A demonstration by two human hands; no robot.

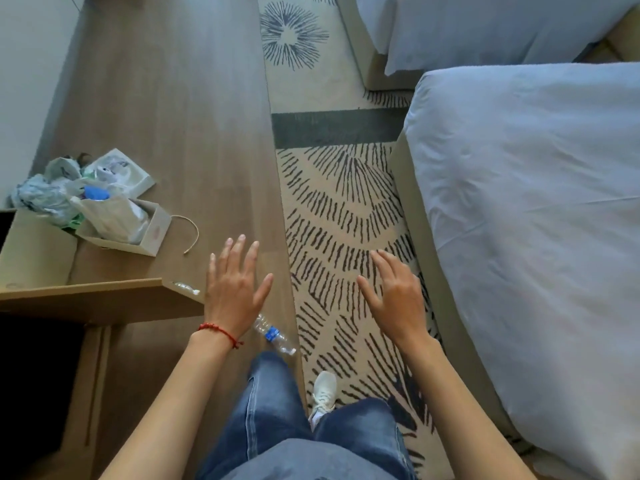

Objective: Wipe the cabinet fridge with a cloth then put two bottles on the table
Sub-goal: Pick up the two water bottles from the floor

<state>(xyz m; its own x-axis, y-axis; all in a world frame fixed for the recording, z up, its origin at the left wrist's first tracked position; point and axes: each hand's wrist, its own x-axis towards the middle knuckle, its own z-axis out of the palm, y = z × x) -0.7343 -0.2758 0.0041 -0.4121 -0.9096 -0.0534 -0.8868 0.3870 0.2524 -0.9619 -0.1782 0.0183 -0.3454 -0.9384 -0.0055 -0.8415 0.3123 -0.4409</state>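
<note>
Jeans (277, 410) nearest; just beyond, water bottle (273, 334) flat on floor, long axis diagonal, under left hand (235, 289). Right hand (394, 299) farther. Both spread, empty.

Up and left of the left hand a paper bag (124, 226) sat among crumpled litter (52, 199), perhaps wrappers, on the wooden floor (173, 98). A patterned rug (346, 209) lay under the right hand, with a white bed (536, 209) further right.

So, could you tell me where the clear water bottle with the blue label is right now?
The water bottle lies on its side on the wooden floor, just below the left hand, beside the rug's edge.
</note>
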